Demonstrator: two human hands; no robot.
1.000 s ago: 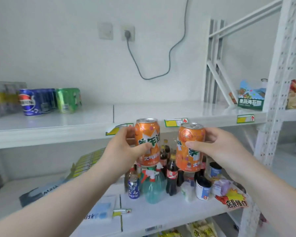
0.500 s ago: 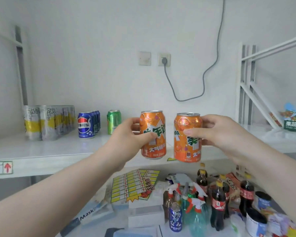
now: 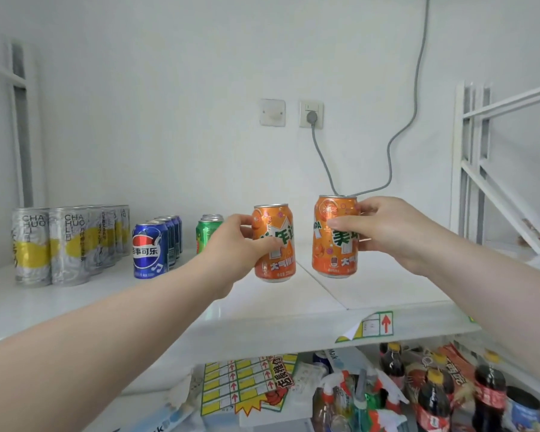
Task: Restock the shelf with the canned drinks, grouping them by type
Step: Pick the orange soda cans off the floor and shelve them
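Observation:
Each hand holds an upright orange can over the white shelf (image 3: pixel 293 310). My left hand (image 3: pixel 231 244) grips the left orange can (image 3: pixel 276 263) from its left side. My right hand (image 3: pixel 384 229) grips the right orange can (image 3: pixel 331 244) near its top, a little higher. Both cans hover just above the shelf board, side by side and apart. Along the shelf's left stand rows of silver-and-yellow cans (image 3: pixel 63 244), blue cola cans (image 3: pixel 150 247) and green cans (image 3: pixel 206 232), the green row partly hidden behind my left hand.
A grey cable (image 3: pixel 393 145) hangs from a wall socket (image 3: pixel 310 113) behind the cans. White rack posts (image 3: pixel 471 169) stand at the right. The lower shelf holds cola bottles (image 3: pixel 430 397), spray bottles (image 3: pixel 356 397) and a yellow price-tag sheet (image 3: pixel 243 385).
Both hands have lifted the orange cans from below shelf level up over the shelf board, and my view has swung up and left toward the can rows.

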